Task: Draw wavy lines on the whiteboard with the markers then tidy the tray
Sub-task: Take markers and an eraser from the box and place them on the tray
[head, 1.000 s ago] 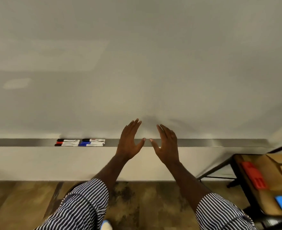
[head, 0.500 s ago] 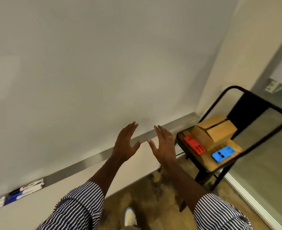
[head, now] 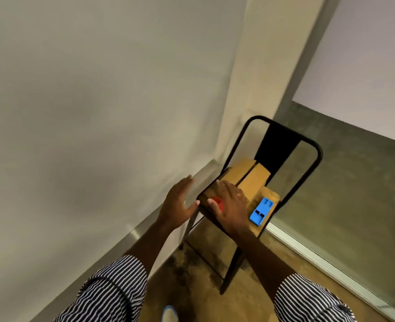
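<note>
The blank whiteboard (head: pixel 94 108) fills the left of the head view, with its metal tray (head: pixel 145 226) running along the bottom edge. No markers are in view. My left hand (head: pixel 177 203) is held out with straight fingers in front of the tray's right end and holds nothing. My right hand (head: pixel 231 205) reaches over the chair seat with fingers spread, above a red flat object (head: pixel 218 202) that it mostly hides.
A black metal chair (head: pixel 308 145) stands in the corner to the right of the board. On its wooden seat lie a cardboard box (head: pixel 250 175) and a blue flat object (head: pixel 261 211). A glass partition (head: pixel 354 194) runs behind it.
The view has swung right, away from the markers on the tray, onto the chair. Both hands moved right with it, and my right hand now hovers over the red object.
</note>
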Demonstrator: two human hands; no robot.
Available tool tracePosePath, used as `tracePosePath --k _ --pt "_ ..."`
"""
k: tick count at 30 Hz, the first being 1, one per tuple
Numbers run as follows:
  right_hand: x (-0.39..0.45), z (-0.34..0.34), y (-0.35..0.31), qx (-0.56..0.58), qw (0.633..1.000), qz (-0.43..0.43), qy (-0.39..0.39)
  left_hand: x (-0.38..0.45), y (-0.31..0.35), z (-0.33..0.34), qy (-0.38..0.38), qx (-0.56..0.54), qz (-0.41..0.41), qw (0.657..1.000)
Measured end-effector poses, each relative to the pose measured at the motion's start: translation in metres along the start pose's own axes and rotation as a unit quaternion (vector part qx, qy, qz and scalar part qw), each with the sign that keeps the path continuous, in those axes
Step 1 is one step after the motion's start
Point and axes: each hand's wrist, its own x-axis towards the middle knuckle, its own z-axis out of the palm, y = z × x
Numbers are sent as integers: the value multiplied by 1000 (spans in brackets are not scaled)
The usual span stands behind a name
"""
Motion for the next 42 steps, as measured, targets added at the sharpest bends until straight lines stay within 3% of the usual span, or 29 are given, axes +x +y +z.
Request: tracePosePath --k 4,14,25,29,33,37,42 --pt "20 -3 24 -19 999 34 29 40 -6 21 -41 -26 14 999" --pt "58 -6 110 -28 995 89 19 116 12 85 -131 -33 -21 991" --pt "136 -2 214 -44 998 -25 -49 191 11 181 -180 -4 -120 976" --pt "155 7 247 -37 991 -67 -106 198 20 198 -220 23 -158 962" --pt "161 19 266 -56 980 -143 -129 203 30 205 -271 79 -156 946" --pt "162 19 265 -56 980 -162 -97 204 27 210 -258 102 -145 950" --pt "161 28 269 -51 977 -163 -128 198 24 214 -260 89 -146 950"
